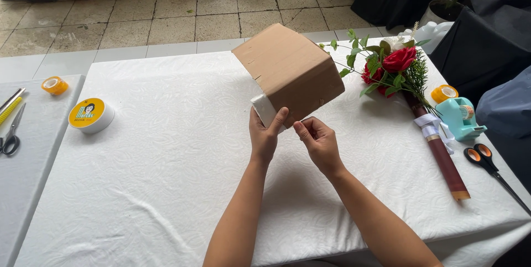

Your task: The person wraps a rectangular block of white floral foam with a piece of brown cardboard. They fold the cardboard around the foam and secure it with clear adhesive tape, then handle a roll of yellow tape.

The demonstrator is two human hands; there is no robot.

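A brown cardboard box (pixel 290 71) is tilted up above the white-covered table (pixel 166 178), with a white piece of foam or paper (pixel 263 109) showing at its lower open end. My left hand (pixel 264 134) grips the box's lower edge, thumb against the cardboard. My right hand (pixel 316 140) pinches the box's bottom edge right beside it, fingers curled. A bouquet of red roses (pixel 399 62) with green leaves and a dark red wrapped stem (pixel 442 159) lies to the right of the box.
A teal tape dispenser (pixel 462 116), a yellow tape roll (pixel 444 93) and orange-handled scissors (pixel 487 162) sit at the right. A round white tin with a yellow lid (pixel 90 115), another tape roll (pixel 55 85) and scissors (pixel 12 137) lie at the left.
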